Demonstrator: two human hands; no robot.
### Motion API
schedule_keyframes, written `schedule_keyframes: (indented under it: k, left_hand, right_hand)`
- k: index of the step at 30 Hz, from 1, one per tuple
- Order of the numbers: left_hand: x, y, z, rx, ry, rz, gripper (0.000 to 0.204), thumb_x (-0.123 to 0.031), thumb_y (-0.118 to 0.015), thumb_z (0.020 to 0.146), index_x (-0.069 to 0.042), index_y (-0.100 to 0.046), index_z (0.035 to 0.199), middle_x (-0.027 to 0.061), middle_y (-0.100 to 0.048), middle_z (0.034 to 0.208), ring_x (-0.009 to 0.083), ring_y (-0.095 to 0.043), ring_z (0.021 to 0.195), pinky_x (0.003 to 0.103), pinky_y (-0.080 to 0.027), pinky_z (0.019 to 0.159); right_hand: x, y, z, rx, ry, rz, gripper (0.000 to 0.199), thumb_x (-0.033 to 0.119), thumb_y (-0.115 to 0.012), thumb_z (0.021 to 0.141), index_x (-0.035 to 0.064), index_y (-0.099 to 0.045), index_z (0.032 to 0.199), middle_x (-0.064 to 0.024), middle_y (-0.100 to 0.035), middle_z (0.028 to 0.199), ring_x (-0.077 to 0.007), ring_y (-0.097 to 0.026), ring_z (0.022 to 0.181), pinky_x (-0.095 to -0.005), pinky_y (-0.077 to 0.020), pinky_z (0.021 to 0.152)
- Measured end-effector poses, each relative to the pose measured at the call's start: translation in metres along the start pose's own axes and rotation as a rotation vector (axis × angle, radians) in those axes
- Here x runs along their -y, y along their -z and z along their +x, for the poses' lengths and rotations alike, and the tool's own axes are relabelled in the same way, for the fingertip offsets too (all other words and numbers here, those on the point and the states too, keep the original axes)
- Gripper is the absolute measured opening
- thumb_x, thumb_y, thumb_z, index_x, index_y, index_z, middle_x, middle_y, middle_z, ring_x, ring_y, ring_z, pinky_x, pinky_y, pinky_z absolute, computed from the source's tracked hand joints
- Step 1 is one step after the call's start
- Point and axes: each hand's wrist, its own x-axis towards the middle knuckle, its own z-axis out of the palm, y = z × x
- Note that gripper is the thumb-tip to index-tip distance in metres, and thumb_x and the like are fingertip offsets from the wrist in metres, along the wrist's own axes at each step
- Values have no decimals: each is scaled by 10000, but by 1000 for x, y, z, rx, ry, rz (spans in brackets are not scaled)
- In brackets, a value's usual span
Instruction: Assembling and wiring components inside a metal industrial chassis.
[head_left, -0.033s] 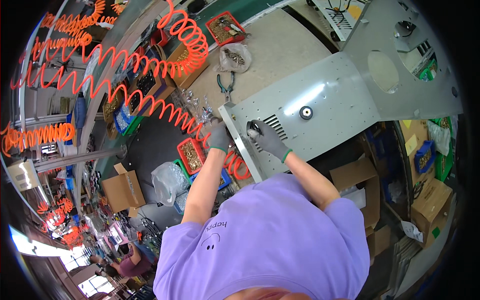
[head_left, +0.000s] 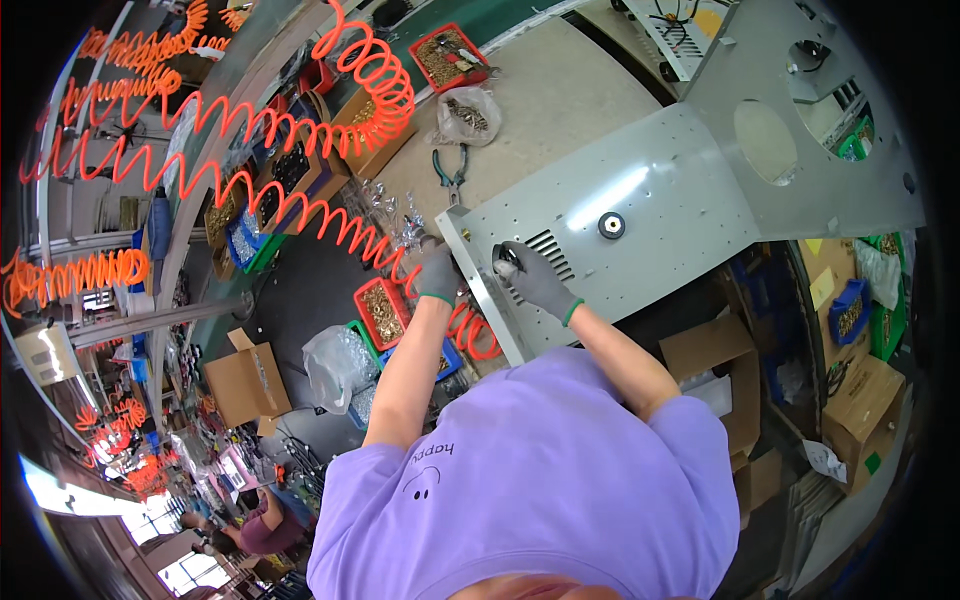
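A light grey sheet-metal chassis panel [head_left: 670, 190] with slots and small holes lies on the bench before me. My right hand [head_left: 542, 284], in a grey glove with green cuff, is closed around a small black round part [head_left: 507, 258] just inside the panel's left flange, by the vent slots. My gloved left hand [head_left: 437, 274] is at the outer side of that flange [head_left: 480, 285], its fingers curled; what they hold is hidden. A black round foot-like piece [head_left: 612, 226] with a pale centre sits on the panel to the right.
Pliers [head_left: 451, 176] and a plastic bag of screws [head_left: 468, 115] lie beyond the panel. Red bins of fasteners [head_left: 382, 311] stand left of my hands. Orange coiled hoses [head_left: 300, 205] hang across the left. An open cardboard box [head_left: 712, 350] stands at right.
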Motion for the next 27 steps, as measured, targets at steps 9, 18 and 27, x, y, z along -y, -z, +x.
schedule_keyframes:
  k: [9,18,27]
  left_hand:
    - [-3,-1,-30,193,-116,186,203,-95,-492,854,6,-540,1024,124,-618,956,253,-617,887,385,-508,796]
    - [-8,-1,-15,221,23,44,277,-213,-501,913,3,-546,1081,130,-618,970,258,-604,857,380,-498,791]
    - [-30,-27,-41,159,-39,461,350,-327,-575,896,14,-590,972,83,-625,836,162,-602,699,284,-482,618]
  right_hand:
    - [8,-5,-2,202,-99,-25,471,277,-583,861,6,-478,1231,-208,-598,1087,-355,-578,1013,-400,-450,864]
    - [-1,-4,28,154,-52,-41,486,279,-584,860,0,-471,1241,-237,-547,1152,-377,-526,1091,-418,-420,924]
    - [-29,-14,95,275,37,-272,533,228,-590,839,71,-414,1316,-207,-484,1235,-396,-496,1120,-441,-393,966]
